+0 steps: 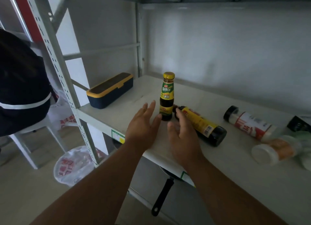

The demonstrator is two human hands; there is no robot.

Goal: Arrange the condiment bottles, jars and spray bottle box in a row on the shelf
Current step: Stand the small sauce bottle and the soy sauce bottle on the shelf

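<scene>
Both hands hover open and empty beside the upright sauce bottle (167, 96) on the shelf (127, 106). The left hand (143, 125) is spread; the right hand (182, 132) is above a fallen dark bottle (204, 125).

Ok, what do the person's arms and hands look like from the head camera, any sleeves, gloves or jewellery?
Both forearms are bare as far as the frame shows: no sleeves reach into view. The left hand and right hand wear no gloves, and I see no watch, bracelet or ring on either wrist or the fingers, though the picture is dim and a bit blurred.
</scene>
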